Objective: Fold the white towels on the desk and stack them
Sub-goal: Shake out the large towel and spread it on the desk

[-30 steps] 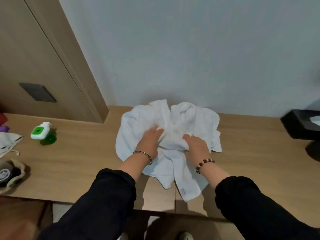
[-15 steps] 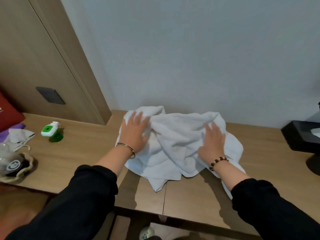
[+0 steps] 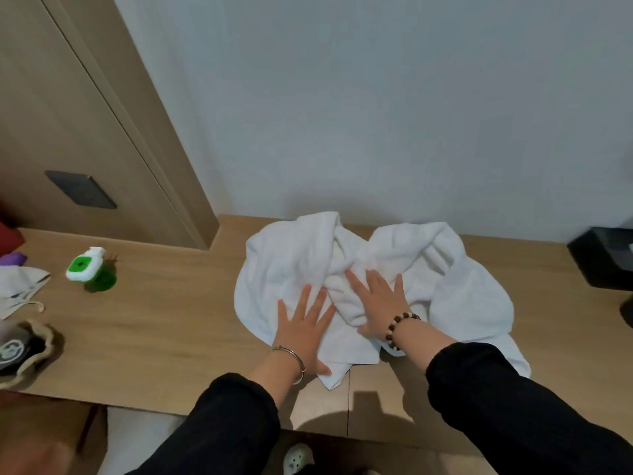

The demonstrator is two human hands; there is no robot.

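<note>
- Closest to the desk's point(image 3: 154, 330) near edge, one corner of the white towels point(image 3: 284, 265) points at the front lip. A longer tail trails toward the edge on the right side. A second ago a strip of cloth draped further over that lip, so more of the cloth now lies on the desk.
- Just behind that corner, the left hand point(image 3: 303, 329) lies flat with straight, spread fingers. Its palm presses the near-left flap and it grasps nothing.
- Beside it and a little further in, the right hand point(image 3: 378, 303) is equally flat and splayed. It presses the bunched ridge in the middle and holds nothing.
- A second ago both hands clutched that central bunch. Half a second ago they lay flat but wide apart; now they sit close together.
- I judge this to be spreading and smoothing, not folding.
- Behind the hands, toward the desk's back edge at the wall point(image 3: 376, 97), the towels remain a crumpled heap with two humps. There are no straight edges and no finished fold. I cannot tell how many towels are in it.
- At the desk's left end stands a green-capped bottle point(image 3: 85, 269), well apart from the heap.
- At the desk's right end is a black box point(image 3: 603, 258).
</note>
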